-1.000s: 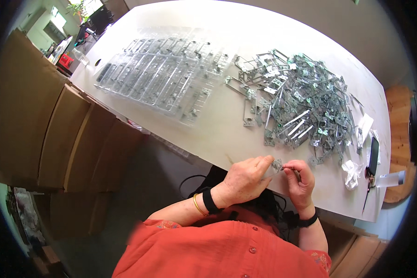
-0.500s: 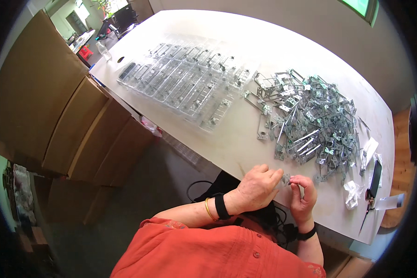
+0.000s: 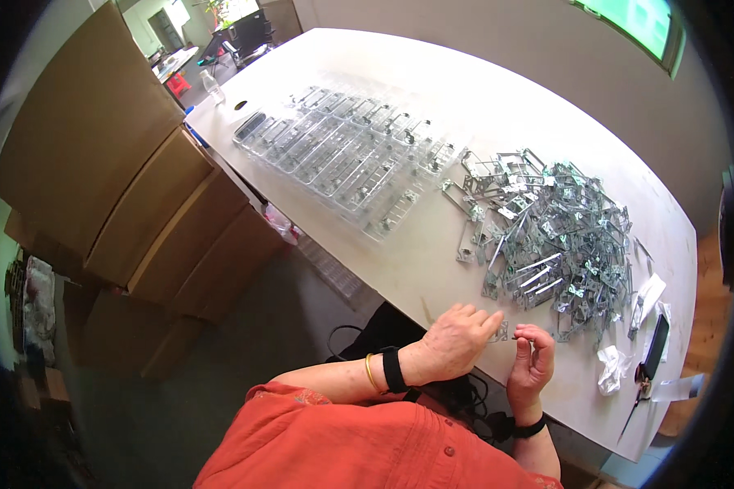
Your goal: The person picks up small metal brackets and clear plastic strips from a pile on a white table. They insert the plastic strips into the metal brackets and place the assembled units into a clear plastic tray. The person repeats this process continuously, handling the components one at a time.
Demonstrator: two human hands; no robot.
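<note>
Close together at the table's near edge, both of my hands are at work. My left hand (image 3: 458,341) is closed, with curled fingers, around the edge of a small flat metal bracket (image 3: 501,332) that has cut-outs. Facing it, my right hand (image 3: 532,360) pinches thumb against forefinger; a small dark bit shows at the tips, too tiny to name. Just beyond them spreads a large heap of thin metal brackets (image 3: 583,236), tangled together. Farther left on the table lies a clear plastic compartment tray (image 3: 375,232) with metal parts in its long slots.
A white table (image 3: 497,102) carries everything. Crumpled white tissue (image 3: 612,371), a black-handled tool (image 3: 655,346) and a clear tape-like roll (image 3: 678,388) lie at its right edge. Large cardboard boxes (image 3: 81,147) stand at the left. A clear bottle (image 3: 212,86) sits at the far left corner.
My right hand has drawn slightly away from my left, leaving a wider gap with the bracket visible between them. The whole view has shifted a little.
</note>
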